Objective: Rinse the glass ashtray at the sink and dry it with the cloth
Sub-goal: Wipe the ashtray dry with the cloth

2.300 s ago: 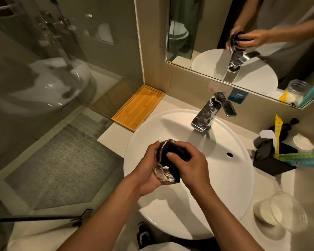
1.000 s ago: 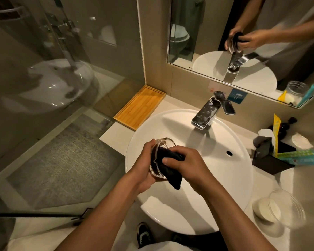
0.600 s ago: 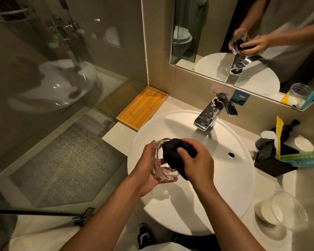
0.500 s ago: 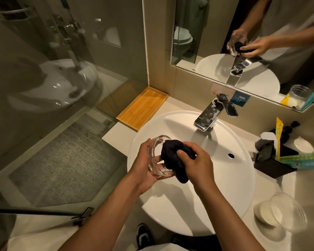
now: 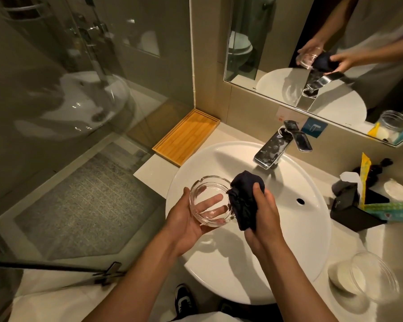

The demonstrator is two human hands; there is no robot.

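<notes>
One head-worn view looks steeply down and forward, close over the sink (image 5: 219, 270) (wide-angle, edges bowed); beyond the hands a mirror (image 5: 277, 43) faces back at the wearer.

We're in a bathroom: round white basin (image 5: 254, 275) under a chrome faucet (image 5: 271, 149), wall mirror (image 5: 277, 43), glass shower screen (image 5: 79, 89), toilet reflected behind.

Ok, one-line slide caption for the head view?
Left hand cradles the glass ashtray over the sink; right hand holds the dark cloth beside it.
</notes>
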